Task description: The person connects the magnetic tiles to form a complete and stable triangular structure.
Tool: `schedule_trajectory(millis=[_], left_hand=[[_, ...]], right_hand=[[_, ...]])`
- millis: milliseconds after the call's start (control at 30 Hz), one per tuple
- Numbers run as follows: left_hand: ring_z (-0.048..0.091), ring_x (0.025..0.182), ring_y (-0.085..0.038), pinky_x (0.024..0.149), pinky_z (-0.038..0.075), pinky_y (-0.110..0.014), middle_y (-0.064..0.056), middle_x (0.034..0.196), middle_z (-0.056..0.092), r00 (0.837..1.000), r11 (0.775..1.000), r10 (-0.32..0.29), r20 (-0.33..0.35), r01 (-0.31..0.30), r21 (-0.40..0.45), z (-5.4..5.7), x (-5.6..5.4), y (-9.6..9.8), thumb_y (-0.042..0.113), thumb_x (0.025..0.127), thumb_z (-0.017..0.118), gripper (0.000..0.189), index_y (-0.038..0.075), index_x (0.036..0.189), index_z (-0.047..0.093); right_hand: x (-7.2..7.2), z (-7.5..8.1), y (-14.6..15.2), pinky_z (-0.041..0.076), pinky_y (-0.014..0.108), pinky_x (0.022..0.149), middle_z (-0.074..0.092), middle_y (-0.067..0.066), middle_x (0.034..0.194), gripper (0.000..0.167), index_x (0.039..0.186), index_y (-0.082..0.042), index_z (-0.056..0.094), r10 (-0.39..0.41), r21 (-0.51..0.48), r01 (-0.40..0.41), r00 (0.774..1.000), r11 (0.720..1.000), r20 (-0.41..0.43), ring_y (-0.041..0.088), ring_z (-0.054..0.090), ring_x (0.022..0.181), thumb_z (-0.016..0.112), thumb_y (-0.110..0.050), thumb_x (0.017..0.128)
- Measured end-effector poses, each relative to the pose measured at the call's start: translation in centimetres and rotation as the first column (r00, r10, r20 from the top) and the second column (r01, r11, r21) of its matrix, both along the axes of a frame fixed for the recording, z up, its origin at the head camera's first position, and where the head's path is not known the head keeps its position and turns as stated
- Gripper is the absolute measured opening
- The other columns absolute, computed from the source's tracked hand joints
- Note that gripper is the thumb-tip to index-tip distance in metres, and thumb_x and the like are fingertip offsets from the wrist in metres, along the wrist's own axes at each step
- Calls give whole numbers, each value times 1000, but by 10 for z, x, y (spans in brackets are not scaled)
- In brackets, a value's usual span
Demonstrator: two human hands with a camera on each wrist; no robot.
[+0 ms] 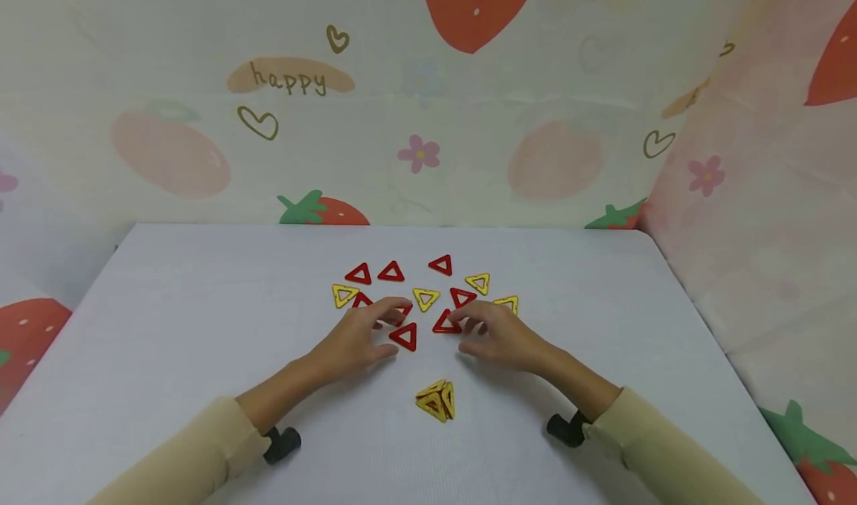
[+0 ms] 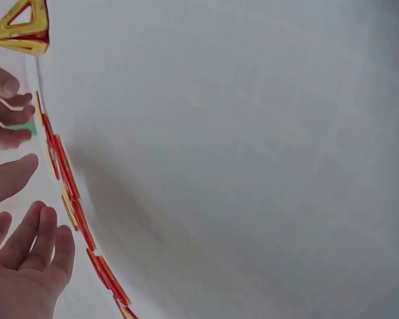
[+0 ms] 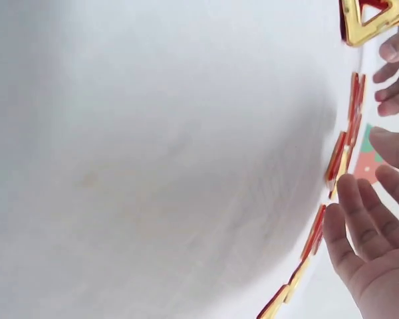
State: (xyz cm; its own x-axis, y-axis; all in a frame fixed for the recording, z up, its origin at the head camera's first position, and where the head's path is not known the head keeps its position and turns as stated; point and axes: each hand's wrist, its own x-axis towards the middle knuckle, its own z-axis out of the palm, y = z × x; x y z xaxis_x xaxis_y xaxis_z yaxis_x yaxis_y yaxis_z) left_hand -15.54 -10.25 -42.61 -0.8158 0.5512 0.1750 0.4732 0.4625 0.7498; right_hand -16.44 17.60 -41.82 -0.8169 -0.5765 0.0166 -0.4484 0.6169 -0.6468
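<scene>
My left hand reaches over the left part of a scatter of flat triangular frames, its fingers bent loosely with nothing between them. A red triangle lies by its fingertips, and another red triangle is partly hidden behind the hand. On the other side, my right hand hovers with its fingertips right at a red triangle. In the left wrist view the fingers are spread; the right wrist view shows relaxed fingers too. Nearer me stands a small yellow pyramid made of triangles.
Farther back on the white table lie several red triangles, one beside another, and yellow triangles among them. A yellow triangle is partly covered by the right hand. A printed fabric backdrop rises behind the table.
</scene>
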Motion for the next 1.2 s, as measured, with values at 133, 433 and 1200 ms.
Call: schedule_trajectory(millis=[133, 433, 1200], left_hand=[[65, 110, -25, 95, 53, -41, -12, 118, 69, 1000, 1000, 17, -9, -18, -26, -4, -4, 2, -1, 82, 78, 64, 5, 140, 51], [65, 110, -23, 94, 54, -39, -10, 117, 70, 1000, 996, 20, 21, -18, -88, -8, -11, 8, 1, 83, 78, 62, 6, 140, 52], [67, 98, -19, 84, 56, -35, -7, 109, 72, 1000, 995, 0, 13, 1, -95, -9, -14, 13, 2, 83, 79, 61, 3, 138, 52]], right_hand=[[-6, -1, -4, 56, 35, 85, 69, 5, 115, 40, 124, -6, 66, -3, -1, 3, 1000, 1000, -20, 18, 64, 97, 77, -7, 86], [-14, -6, -8, 55, 32, 86, 68, 3, 114, 41, 126, -8, 66, -18, 42, 19, 1000, 999, -24, 16, 63, 95, 77, -6, 86], [-22, -12, -12, 54, 23, 80, 68, -2, 105, 34, 119, -11, 69, -32, 62, 33, 999, 998, -5, 12, 59, 89, 76, -6, 86]])
